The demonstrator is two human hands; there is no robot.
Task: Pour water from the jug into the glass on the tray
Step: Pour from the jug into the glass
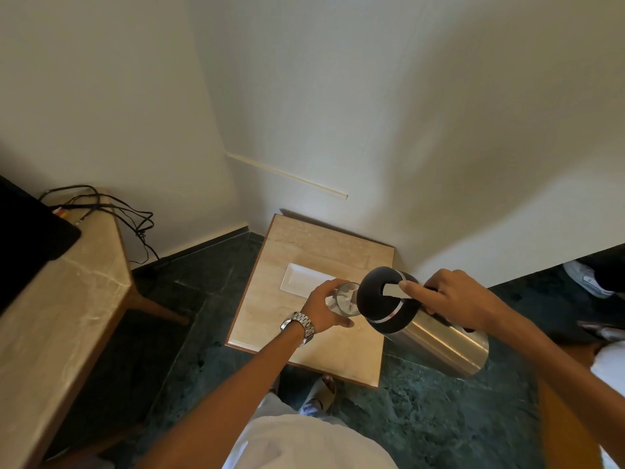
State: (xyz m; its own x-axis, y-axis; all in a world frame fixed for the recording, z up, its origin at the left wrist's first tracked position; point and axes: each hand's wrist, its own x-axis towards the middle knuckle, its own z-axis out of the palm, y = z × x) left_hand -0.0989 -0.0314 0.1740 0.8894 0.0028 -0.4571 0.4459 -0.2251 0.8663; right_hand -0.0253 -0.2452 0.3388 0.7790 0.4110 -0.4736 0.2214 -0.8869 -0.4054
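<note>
white cloth of the person's shirt (304,441) fills the bottom edge, and both bare forearms reach out from it over a small marble-topped side table (338,346) pushed into the corner of the room. below the table edge a sandalled foot (323,389) stands on the dark green stone floor (422,418).

the left hand (324,308) is closed around a clear glass (346,297), fingers wrapped round its near side, a metal wristwatch (299,326) on that wrist. whether the glass rests on the tabletop or is lifted off it, i cannot tell. it sits just beside the near right end of a white rectangular tray (304,279), which lies flat on the table, and it seems to overlap that end of the tray.

the right hand (463,299) grips the handle of a steel jug (439,343) with a black domed top. the thumb presses on the grey lever set into that top. the jug is tipped well over, its black top pointing toward the glass and right up against the rim, its steel base out past the table's right edge. i cannot make out a stream of water; something pale shows inside the glass.

off to the left stands a longer marble counter (57,316) with a black screen (30,228) on it and black cables (135,218) trailing down the white wall (372,113). at the far right a white shoe (588,277) shows on the floor.
</note>
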